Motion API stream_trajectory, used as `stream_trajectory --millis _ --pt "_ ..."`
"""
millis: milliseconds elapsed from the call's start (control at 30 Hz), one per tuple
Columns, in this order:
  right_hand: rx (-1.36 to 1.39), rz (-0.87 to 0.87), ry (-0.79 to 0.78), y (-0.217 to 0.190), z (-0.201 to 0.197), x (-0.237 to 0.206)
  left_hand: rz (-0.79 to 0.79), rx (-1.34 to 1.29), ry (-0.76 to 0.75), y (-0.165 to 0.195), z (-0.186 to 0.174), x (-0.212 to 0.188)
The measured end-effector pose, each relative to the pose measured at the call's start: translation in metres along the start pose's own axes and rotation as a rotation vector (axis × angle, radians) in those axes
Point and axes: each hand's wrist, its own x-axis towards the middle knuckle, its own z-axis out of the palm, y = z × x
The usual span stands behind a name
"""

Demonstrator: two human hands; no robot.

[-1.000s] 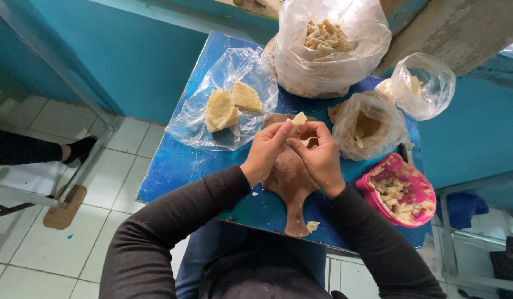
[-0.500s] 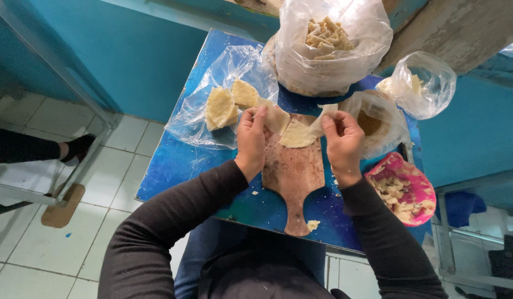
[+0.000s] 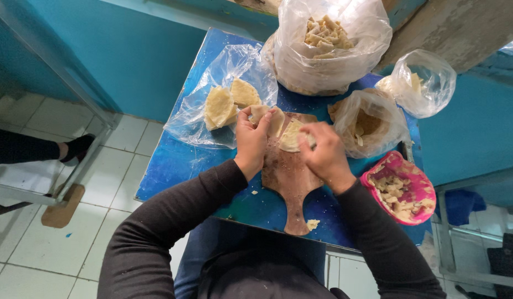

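My left hand pinched the upper edge of a dough round, pale yellow, thin and floppy, draped over the top left corner of the board. My right hand closed its fingers on a second dough piece, the same pale colour, lying on the board's upper part just beside the first; whether the two pieces touched, I could not tell. So both grips were grasping dough, neither released.

The board was brown wood with a handle pointing toward me, and a dough scrap lay by the handle's end. It sat on a small blue desk.

Room was tight. Just left of my left hand a flat clear bag held two folded dough pieces. Beyond the board stood a big bag full of strips, touching the far edge of the work spot. To the right, an open bag sat right beside my right hand, a smaller bag behind it, and a pink bowl of filling at the desk's right near corner. The only bare desk was the strip at the near left, running to the edge above the tiled floor.
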Motion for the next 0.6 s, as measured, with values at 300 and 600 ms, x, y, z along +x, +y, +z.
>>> stream_trajectory --millis 300,600 --pt "-0.026 0.057 -0.021 0.022 0.004 0.004 -0.042 -0.017 -0.066 0.001 -0.002 -0.002" --pt "-0.017 -0.052 0.032 0.037 0.010 0.004 -0.084 -0.044 -0.103 -0.004 -0.004 -0.004"
